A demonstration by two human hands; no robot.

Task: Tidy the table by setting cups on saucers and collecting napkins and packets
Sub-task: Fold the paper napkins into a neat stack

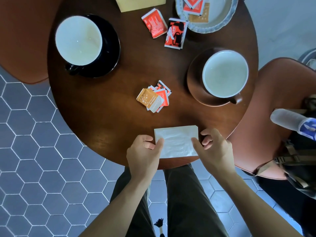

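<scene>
Head view, looking straight down on a round dark-brown wooden surface (106, 117). At its near edge, a stack of white paper napkins (177, 142), lying flat, held from both sides. Left hand (142, 154) at the stack's left edge, thumb on top, fingers (147, 138) curled round the side. Right hand (213, 149) at the right edge, thumb on top, fingers (206, 135) curled beside it. Both pinching the napkins.

Just beyond the napkins, mid-surface, a small pile of orange, red and white paper packets (154, 99), overlapping. Farther back, two loose red-and-white packets (164, 29) side by side, touching the rim of a pale scalloped plate (220, 19) with more red and orange packets (196, 9) in it.

Left rear: a black cup with white inside (78, 40) on a black saucer (112, 48), handle toward the viewer. Right: a brown cup with white inside (224, 73) on a brown saucer (195, 82).

At the far edge, a cream-coloured flat card (140, 3), cut off by the frame. Brown chairs (266, 120) at either side, grey hexagon-tiled floor (34, 151) beneath.
</scene>
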